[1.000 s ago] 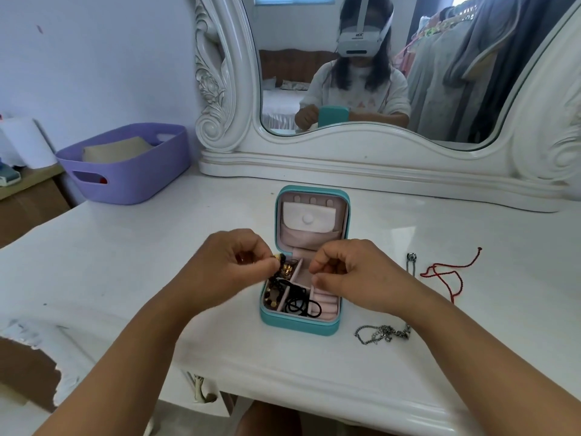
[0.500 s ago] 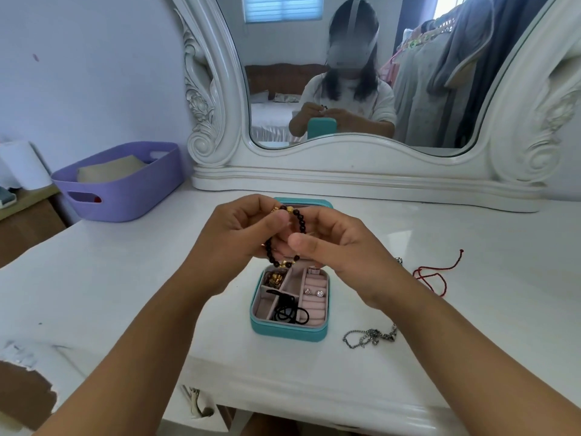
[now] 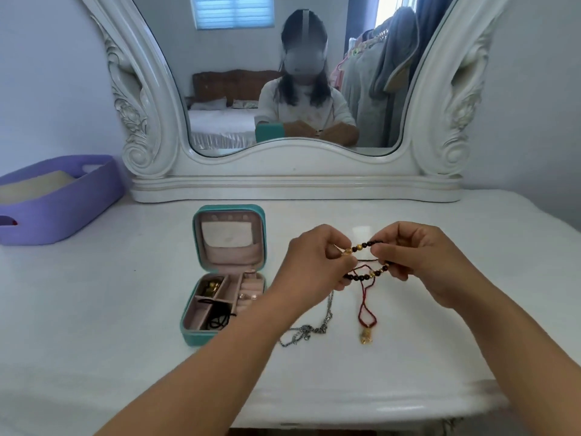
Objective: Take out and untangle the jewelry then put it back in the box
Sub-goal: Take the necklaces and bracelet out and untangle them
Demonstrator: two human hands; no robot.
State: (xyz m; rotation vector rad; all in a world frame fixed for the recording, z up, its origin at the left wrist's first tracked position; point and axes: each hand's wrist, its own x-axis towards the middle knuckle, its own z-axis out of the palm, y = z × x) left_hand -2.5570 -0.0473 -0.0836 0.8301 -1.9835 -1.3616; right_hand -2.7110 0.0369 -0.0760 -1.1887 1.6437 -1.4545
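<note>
Head-worn view, down over dresser (image 3: 94,309)

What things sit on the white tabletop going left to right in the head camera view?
Purple plastic basket → open teal jewelry box → silver chain necklace → red cord necklace with gold pendant.

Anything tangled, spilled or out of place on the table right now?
Nothing spilled. The silver chain lies bunched beside the open jewelry box, and the red cord necklace lies loose nearby; both are out for untangling.

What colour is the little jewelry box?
Teal outside, pale pink lining inside the jewelry box; the head view shows it.
</note>
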